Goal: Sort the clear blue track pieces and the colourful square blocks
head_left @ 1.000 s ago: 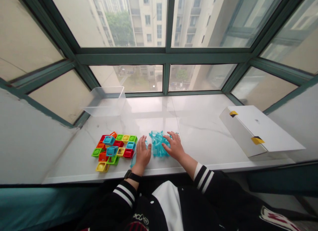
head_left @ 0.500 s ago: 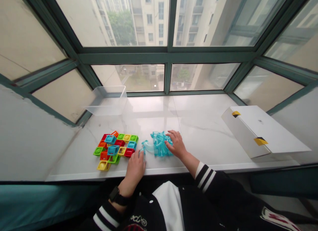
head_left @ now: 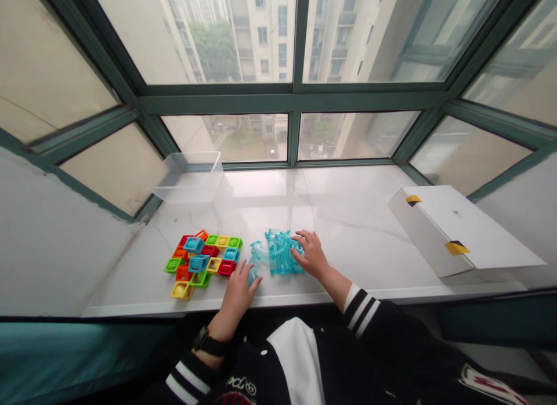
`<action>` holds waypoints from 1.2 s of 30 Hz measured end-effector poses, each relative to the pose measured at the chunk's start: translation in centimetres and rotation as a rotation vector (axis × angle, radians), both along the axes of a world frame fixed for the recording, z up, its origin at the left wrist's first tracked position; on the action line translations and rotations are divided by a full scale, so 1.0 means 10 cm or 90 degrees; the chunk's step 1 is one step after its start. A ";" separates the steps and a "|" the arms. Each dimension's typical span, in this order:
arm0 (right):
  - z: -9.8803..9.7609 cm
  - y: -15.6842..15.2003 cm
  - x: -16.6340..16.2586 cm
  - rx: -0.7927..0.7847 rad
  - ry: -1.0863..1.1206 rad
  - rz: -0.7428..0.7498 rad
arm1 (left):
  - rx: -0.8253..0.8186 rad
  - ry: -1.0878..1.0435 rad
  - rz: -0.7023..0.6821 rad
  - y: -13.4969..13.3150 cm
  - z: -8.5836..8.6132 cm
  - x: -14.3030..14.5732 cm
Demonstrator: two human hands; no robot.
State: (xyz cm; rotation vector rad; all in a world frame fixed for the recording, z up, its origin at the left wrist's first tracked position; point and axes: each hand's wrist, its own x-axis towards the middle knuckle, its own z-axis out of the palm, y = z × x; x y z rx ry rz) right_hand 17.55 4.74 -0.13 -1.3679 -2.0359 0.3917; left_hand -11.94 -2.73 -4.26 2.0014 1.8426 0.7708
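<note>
Translucent blue plastic track pieces lie bunched together on the white sill in front of me. My right hand rests at their right side, fingers spread, the fingertips on or just by the pieces. Left of the bunch is a loose curved blue piece, partly behind my left hand. That hand has thumb and fingers apart around the piece's near end; whether it touches the piece is unclear. Beside its fingertips are coloured plastic blocks in red, yellow, green, blue and orange, set close together and partly stacked.
A clear plastic bin stands at the back left of the sill. On the right sits a white box with yellow-and-black tape tabs. Green window frames border the back, and the sill's front edge runs close to my body.
My left hand has opened its thumb away from the fingers. Near it the curved blue pieces have shifted, one now lying lower by the hand. My right hand has barely moved.
</note>
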 end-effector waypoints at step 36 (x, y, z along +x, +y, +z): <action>-0.19 0.11 0.02 -0.040 0.042 -0.006 | 0.048 -0.136 -0.180 0.73 0.05 0.42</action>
